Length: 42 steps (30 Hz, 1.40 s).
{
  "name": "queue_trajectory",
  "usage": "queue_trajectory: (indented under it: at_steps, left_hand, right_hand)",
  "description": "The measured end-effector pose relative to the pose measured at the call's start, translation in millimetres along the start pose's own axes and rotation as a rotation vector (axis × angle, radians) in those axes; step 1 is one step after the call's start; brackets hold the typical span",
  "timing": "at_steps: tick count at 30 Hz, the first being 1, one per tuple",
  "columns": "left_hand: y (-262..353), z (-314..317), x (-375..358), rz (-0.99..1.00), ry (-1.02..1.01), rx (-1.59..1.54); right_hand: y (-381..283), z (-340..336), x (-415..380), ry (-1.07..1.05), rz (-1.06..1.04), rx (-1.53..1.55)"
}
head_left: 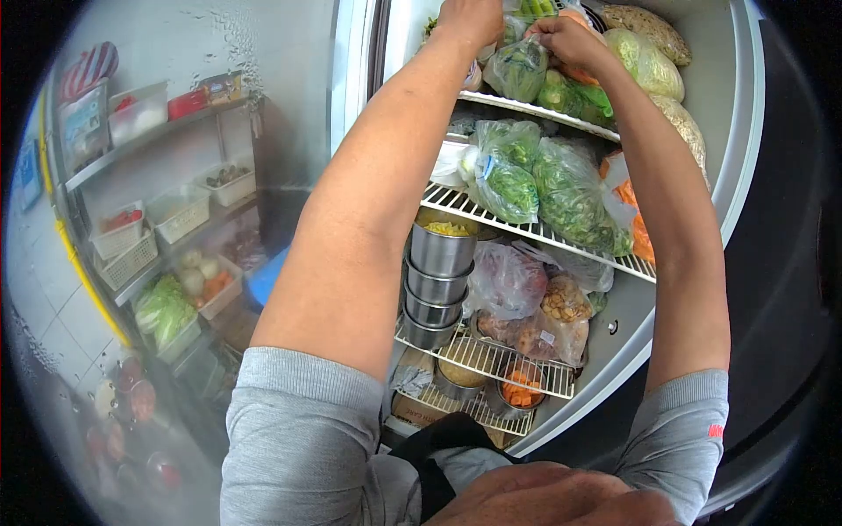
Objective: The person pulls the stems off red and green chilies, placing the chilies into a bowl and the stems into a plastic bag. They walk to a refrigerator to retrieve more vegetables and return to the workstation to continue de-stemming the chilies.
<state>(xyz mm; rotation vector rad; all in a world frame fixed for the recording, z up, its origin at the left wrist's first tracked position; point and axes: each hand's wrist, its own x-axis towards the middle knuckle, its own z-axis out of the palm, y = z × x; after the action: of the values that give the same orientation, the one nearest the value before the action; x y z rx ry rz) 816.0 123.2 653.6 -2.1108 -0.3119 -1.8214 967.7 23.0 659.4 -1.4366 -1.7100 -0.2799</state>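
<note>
Both my arms reach up into an open fridge. My right hand (566, 37) pinches the top of a clear plastic bag of green vegetables (517, 72) on the upper shelf. To the left of that bag, my left hand (472, 21) is bent over at the top edge of the view, and its fingers are hidden. More bagged greens (561, 92) lie just below my right hand. A bag of pale cabbage-like vegetable (645, 61) sits to its right.
Bagged leafy greens (574, 180) fill the middle wire shelf (561, 235). Below stand stacked steel containers (436, 285), bagged food (509, 280) and a bowl of orange pieces (522, 392). At left, the see-through door (289, 96) shows shelves with baskets (180, 215).
</note>
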Motion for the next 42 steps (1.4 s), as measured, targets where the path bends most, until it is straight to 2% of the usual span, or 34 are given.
queue_trajectory:
  at_steps: [2, 4, 6, 8, 10, 12, 13, 14, 15, 17, 18, 22, 23, 24, 26, 28, 30, 31, 32, 34, 36, 37, 38, 40, 42]
  left_hand:
    - [-2.7, 8.5, 2.0, 0.04, 0.028, -0.019]
    - [-3.5, 10.6, 5.9, 0.002, -0.092, 0.071]
    - [-0.7, 9.3, 5.1, 0.027, -0.122, 0.123]
    - [4.6, -1.3, 3.0, 0.066, -0.166, 0.11]
    - [11.4, -11.4, 0.2, 0.09, -0.213, 0.112]
    - [18.1, -21.1, -2.7, 0.071, -0.223, 0.044]
    - [24.1, -29.9, -4.3, 0.071, -0.221, 0.038]
    - [31.8, -40.2, -6.5, 0.045, -0.26, 0.033]
    - [36.3, -43.0, -7.5, 0.022, -0.301, 0.027]
    - [24.5, -20.9, -0.6, 0.035, -0.253, 0.012]
    - [22.6, -15.1, 4.2, 0.042, -0.195, 0.006]
    - [21.2, -11.1, 14.7, 0.098, -0.237, 0.059]
    - [24.8, -14.8, 17.3, 0.045, -0.325, 0.094]
    - [27.9, -18.9, 18.7, -0.009, -0.414, 0.129]
    - [29.9, -23.4, 20.4, 0.004, -0.439, 0.126]
    - [29.9, -23.8, 23.4, 0.022, -0.466, 0.12]
    - [22.7, -25.1, 32.5, 0.222, -0.44, -0.147]
    - [16.8, -28.3, 36.3, 0.138, -0.59, -0.247]
    - [26.7, -44.3, 32.5, 0.138, -0.591, -0.243]
    - [55.5, -75.1, 12.5, -0.121, -0.889, -0.401]
    - [73.5, -59.5, -20.7, 0.024, -0.468, -0.147]
    - [75.5, -26.3, -28.3, -0.038, -0.309, -0.162]
    - [81.3, -18.9, -18.4, -0.039, -0.309, -0.16]
    - [76.0, -10.4, 1.6, -0.169, -0.265, -0.15]
    - [45.3, 14.0, 34.4, -0.168, -0.285, -0.148]
  right_hand:
    - [-3.3, 1.7, -3.0, -0.078, -0.097, -0.481]
    - [-30.2, 46.9, -32.7, -0.085, -0.132, -0.815]
    - [-58.2, 84.7, -68.6, -0.078, -0.006, -0.787]
    - [-48.9, 94.9, -83.6, 0.153, -0.172, -0.623]
    - [-66.6, 60.4, -108.3, 0.209, -0.176, -0.698]
    - [-54.6, 13.3, -119.4, 0.333, -0.283, -1.016]
    - [-48.7, -10.1, -125.7, 0.34, -0.221, -1.22]
    - [-35.1, -26.2, -128.7, 0.347, -0.127, -1.242]
    - [-27.5, -38.8, -132.6, 0.262, -0.056, -1.176]
    - [-14.7, -55.2, -128.8, 0.178, 0.026, -1.116]
    - [-9.9, -63.0, -119.1, 0.197, 0.037, -1.129]
    - [-0.6, -86.3, -84.2, 0.185, 0.107, -1.072]
    - [-32.6, -73.1, -93.9, 0.33, 0.25, -0.892]
    - [-24.9, -74.9, -89.3, 0.328, 0.245, -0.889]
    - [-7.2, -79.1, -79.6, 0.454, 0.076, -0.897]
    - [-1.0, -83.6, -71.1, 0.473, 0.103, -0.871]
    - [-4.3, -84.6, -70.1, 0.493, 0.128, -0.846]
    - [-6.0, -85.1, -70.4, 0.499, 0.132, -0.834]
    - [-7.1, -84.8, -70.5, 0.506, 0.135, -0.819]
    - [-7.4, -84.0, -69.2, 0.516, 0.145, -0.814]
    - [-4.9, -84.2, -68.9, 0.529, 0.159, -0.805]
    - [-1.2, -85.0, -68.7, 0.52, 0.162, -0.831]
    - [1.0, -85.7, -68.8, 0.512, 0.164, -0.858]
    - [-2.1, -82.9, -74.7, 0.456, 0.167, -0.818]
    - [-7.4, -74.7, -78.2, 0.418, 0.165, -0.777]
